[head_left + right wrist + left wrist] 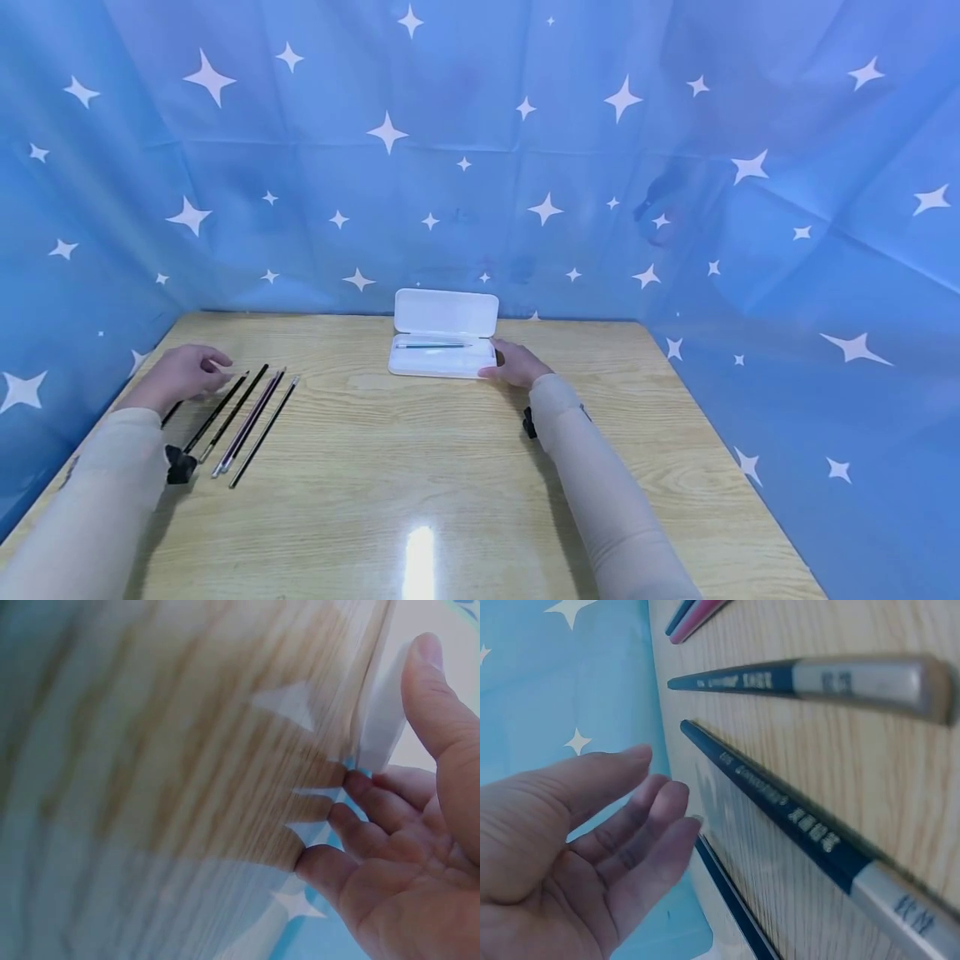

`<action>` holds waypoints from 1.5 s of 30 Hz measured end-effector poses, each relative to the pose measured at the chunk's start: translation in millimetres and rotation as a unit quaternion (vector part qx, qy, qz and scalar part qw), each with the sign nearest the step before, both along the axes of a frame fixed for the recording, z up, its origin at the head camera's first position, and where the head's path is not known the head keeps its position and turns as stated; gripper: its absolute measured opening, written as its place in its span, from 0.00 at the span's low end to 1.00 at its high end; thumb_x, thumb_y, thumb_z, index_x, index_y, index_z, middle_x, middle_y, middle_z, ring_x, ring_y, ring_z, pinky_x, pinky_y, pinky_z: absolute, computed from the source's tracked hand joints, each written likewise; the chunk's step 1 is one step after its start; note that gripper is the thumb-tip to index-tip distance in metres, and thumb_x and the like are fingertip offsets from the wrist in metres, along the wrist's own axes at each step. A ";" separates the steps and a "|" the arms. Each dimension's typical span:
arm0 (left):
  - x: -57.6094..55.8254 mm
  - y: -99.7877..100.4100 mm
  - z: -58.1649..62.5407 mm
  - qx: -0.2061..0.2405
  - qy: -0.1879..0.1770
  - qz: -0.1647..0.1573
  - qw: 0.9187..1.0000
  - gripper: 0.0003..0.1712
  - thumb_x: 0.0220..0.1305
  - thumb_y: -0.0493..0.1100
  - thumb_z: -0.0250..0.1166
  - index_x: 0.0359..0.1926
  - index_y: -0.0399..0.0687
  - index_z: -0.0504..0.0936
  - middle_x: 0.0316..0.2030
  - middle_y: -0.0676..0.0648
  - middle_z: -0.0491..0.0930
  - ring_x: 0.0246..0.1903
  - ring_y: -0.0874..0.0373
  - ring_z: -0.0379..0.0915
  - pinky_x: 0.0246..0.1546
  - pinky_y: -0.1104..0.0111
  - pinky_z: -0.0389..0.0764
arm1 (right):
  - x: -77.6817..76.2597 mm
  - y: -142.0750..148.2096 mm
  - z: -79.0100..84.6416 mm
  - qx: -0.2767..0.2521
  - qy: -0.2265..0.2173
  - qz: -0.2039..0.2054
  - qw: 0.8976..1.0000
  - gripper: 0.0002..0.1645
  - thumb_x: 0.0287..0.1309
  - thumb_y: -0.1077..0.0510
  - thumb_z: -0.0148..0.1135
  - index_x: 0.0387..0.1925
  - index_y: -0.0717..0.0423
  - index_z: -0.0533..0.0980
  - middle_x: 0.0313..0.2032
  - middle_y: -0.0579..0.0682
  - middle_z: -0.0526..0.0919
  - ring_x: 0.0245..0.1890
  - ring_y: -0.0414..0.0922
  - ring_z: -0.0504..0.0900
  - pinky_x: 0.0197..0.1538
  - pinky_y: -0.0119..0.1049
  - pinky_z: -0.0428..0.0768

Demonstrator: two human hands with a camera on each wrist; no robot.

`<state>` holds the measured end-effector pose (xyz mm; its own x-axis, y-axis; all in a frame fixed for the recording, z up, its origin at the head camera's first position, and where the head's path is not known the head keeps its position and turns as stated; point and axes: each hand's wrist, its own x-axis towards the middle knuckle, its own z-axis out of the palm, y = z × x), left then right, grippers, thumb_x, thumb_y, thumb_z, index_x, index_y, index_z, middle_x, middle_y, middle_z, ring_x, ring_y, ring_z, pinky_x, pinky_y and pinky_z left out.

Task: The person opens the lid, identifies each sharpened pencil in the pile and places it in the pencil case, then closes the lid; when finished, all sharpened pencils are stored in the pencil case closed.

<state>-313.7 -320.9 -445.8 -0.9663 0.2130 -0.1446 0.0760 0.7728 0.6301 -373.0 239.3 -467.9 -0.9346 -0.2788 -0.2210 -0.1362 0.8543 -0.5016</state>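
Observation:
My left hand (180, 375) hovers at the left of the table, over the left end of a row of pencils. Its fingers are loosely bent and hold nothing; in the left wrist view a dark pencil (731, 892) lies just past the fingertips. Several more dark pencils (262, 433) and a purple pencil (251, 423) lie slanted beside it. At the back middle, a white pencil case (420, 364) stands with its lid (446, 312) raised and one pencil (433, 346) inside. My right hand (517, 364) grips the case's right end, thumb at the front corner.
The wooden table (375, 483) reaches back to a blue curtain (465, 192) with white stars, which also hangs along both sides. A bright reflection (418, 562) shines near the table's front. Black wrist mounts (180, 465) sit under both sleeves.

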 end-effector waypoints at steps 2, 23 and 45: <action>1.4 -2.0 -0.3 -0.004 -0.013 0.001 1.000 0.26 0.71 0.38 0.61 0.61 0.20 0.70 0.44 0.29 0.80 0.36 0.48 0.82 0.34 0.57 0.86 | 1.3 -0.6 0.9 0.000 -0.001 -0.001 1.000 0.53 0.66 0.38 0.63 0.81 0.49 0.48 0.79 0.53 0.50 0.79 0.53 0.49 0.77 0.50 0.52; 11.8 0.3 3.2 0.051 -0.172 -0.015 0.984 0.25 0.65 0.33 0.65 0.56 0.28 0.64 0.33 0.44 0.70 0.29 0.54 0.68 0.31 0.60 0.79 | 0.1 -1.6 2.1 -0.002 0.002 -0.003 1.000 0.52 0.67 0.38 0.63 0.81 0.48 0.49 0.79 0.53 0.54 0.78 0.54 0.51 0.77 0.51 0.54; 13.0 1.8 9.8 0.033 -0.157 -0.036 0.986 0.34 0.61 0.30 0.59 0.66 0.22 0.58 0.46 0.31 0.70 0.39 0.47 0.71 0.35 0.57 0.81 | 0.2 -1.1 0.7 0.004 0.001 0.000 1.000 0.53 0.67 0.38 0.62 0.81 0.50 0.48 0.79 0.53 0.53 0.78 0.54 0.51 0.77 0.51 0.54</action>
